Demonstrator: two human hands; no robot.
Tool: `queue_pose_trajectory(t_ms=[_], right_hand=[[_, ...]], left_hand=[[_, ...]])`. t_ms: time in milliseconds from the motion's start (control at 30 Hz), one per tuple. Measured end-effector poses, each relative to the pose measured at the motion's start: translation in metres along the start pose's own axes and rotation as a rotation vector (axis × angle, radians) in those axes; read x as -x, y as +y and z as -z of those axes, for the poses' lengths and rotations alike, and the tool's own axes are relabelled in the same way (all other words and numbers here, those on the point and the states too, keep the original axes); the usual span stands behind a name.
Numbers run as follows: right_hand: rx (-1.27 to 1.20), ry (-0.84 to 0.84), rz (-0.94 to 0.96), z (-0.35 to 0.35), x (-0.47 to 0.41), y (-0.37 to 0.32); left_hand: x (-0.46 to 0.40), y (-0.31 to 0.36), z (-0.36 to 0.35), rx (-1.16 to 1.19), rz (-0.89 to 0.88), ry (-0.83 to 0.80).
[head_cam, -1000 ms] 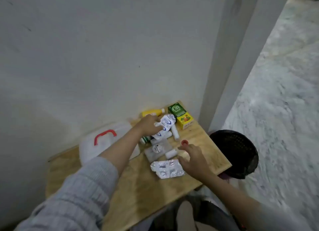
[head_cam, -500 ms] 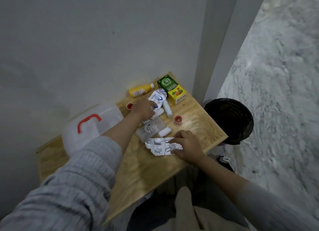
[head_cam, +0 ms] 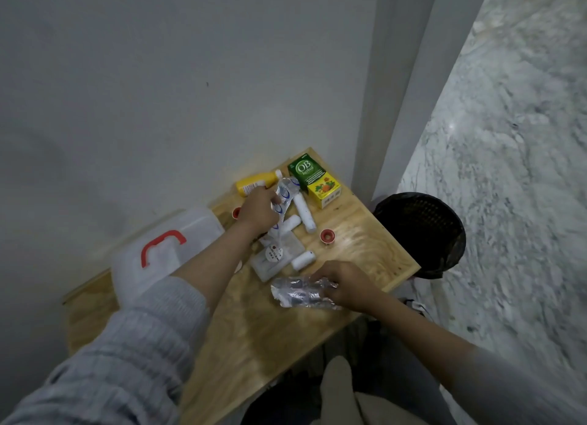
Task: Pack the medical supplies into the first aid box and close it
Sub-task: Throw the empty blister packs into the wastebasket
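Head view. My left hand [head_cam: 258, 209] is closed around a white and blue packet [head_cam: 283, 197] near the back of the wooden surface [head_cam: 254, 329]. My right hand [head_cam: 346, 285] is closed on a crumpled set of foil pill strips [head_cam: 300, 293] at the front right part of the surface.

The first aid box [head_cam: 165, 250], white with a red handle [head_cam: 160, 245], lies at the left against the wall, partly behind my left forearm. Its lid appears shut; no opening or interior shows, and I cannot tell whether it is latched.

Supplies outside the box:
- a yellow bottle [head_cam: 255, 183] at the back, just beside the packet;
- a green and yellow carton [head_cam: 314, 178] in the far corner;
- three white gauze rolls [head_cam: 305, 213], one long, two short;
- a flat clear pouch [head_cam: 276, 256] with a round label, between my hands;
- two small red-rimmed tape rolls [head_cam: 326, 235], one at the right, one by the box.

Status, as I judge it: packing has not begun. Nothing is seen inside the box, and every item listed lies on the surface or in a hand. Remaining: open the box, load both held items and all loose items, then close the lid.
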State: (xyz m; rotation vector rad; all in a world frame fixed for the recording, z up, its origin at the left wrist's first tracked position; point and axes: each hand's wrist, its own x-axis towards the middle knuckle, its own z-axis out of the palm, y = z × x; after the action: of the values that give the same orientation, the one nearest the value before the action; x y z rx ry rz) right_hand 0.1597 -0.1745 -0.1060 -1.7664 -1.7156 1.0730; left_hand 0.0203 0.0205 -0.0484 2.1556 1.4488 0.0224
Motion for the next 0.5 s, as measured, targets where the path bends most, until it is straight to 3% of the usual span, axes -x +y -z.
queue_pose_trajectory(t_ms=[200,500], right_hand=[[-0.231,0.23,-0.089,0.037,0.011,-0.006],[-0.441,0.779,-0.336,0.097,0.015,0.037]], left_hand=[[0.006,0.007,0.03,0.035,-0.096,0.082],[-0.022,0.081,0.025,0.152,-0.335,0.12]])
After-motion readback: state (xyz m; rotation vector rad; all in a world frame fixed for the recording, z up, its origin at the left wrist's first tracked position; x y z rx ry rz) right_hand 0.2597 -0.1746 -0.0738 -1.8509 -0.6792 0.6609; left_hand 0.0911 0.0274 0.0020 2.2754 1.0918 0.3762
